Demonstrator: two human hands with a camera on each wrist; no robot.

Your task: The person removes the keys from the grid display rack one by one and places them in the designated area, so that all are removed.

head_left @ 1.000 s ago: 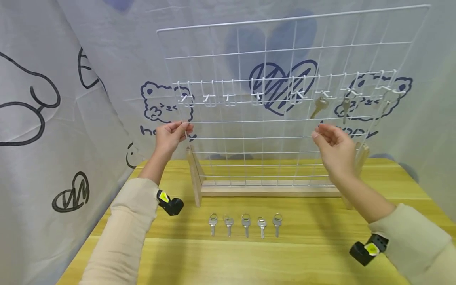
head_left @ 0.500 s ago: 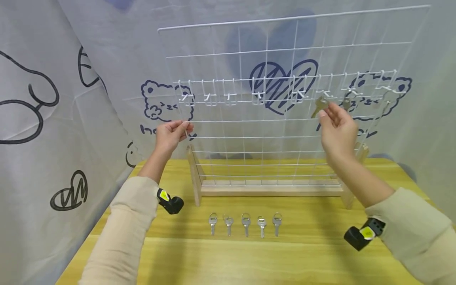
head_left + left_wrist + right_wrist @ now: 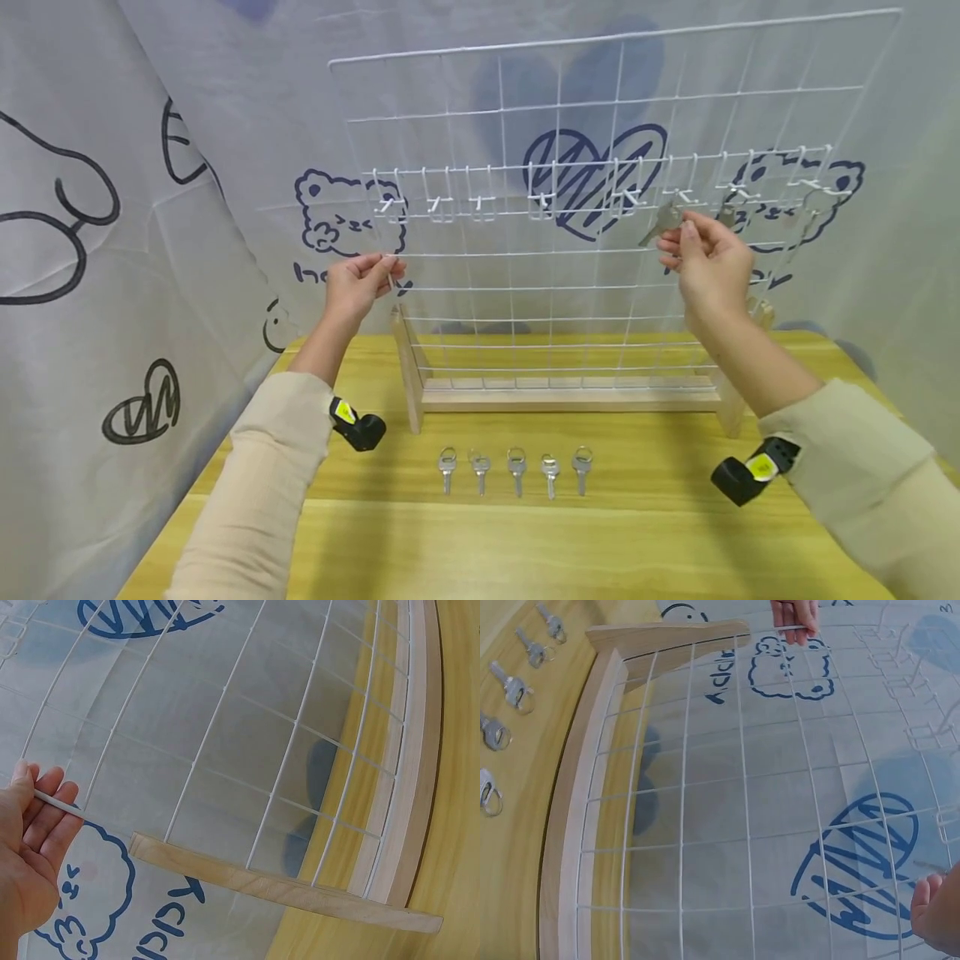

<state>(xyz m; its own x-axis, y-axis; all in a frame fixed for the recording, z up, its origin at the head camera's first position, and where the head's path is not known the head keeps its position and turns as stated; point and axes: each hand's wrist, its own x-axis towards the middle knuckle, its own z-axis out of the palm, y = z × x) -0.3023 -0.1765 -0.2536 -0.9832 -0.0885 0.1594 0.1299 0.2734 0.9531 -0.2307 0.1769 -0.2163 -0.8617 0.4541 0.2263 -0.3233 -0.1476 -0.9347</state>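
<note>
Head view: left hand (image 3: 362,282) grips white wire grid (image 3: 558,106); right hand (image 3: 712,262) pinches flat grey metal key (image 3: 662,223), likely light, stiff; best held by its head.

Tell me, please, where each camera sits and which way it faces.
Head: worn on the head, looking forward and down at the wire grid and five keys on the table; left hand, right hand and both sleeves show.
Left wrist: worn there, facing the wire grid and its left wooden foot; the left hand shows at left edge.
Right wrist: worn there, facing across the wire grid toward its left; the right hand shows lower right, the left hand at top.
Shared: head and right wrist both show the five keys.
</note>
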